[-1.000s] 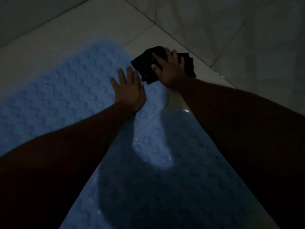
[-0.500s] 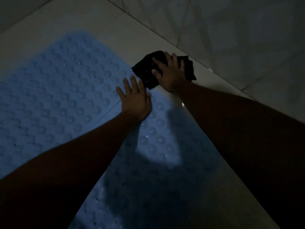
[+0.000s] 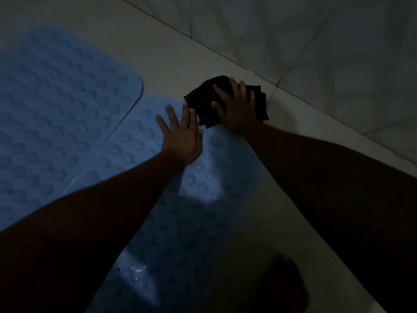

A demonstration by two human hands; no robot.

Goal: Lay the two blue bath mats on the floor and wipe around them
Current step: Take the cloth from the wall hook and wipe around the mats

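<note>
Two blue bath mats with rows of round bumps lie flat on the pale tiled floor. One mat (image 3: pixel 56 123) fills the left side. The other mat (image 3: pixel 191 218) runs from the middle down to the bottom edge, right beside the first. My left hand (image 3: pixel 182 138) presses flat on the far end of the second mat, fingers straight. My right hand (image 3: pixel 237 109) lies spread on a crumpled black cloth (image 3: pixel 203 102) on the floor just past that mat's far end, fingers straight.
A tiled wall (image 3: pixel 316 53) rises at the upper right, meeting the floor (image 3: pixel 171 55) along a diagonal line just behind the cloth. A foot (image 3: pixel 284 285) shows dimly at the bottom right. The room is dark.
The view has swung right and down, so the mats sit further left. My right hand has kept pressing the cloth by the mat's end. My left hand stays flat on the mat.
</note>
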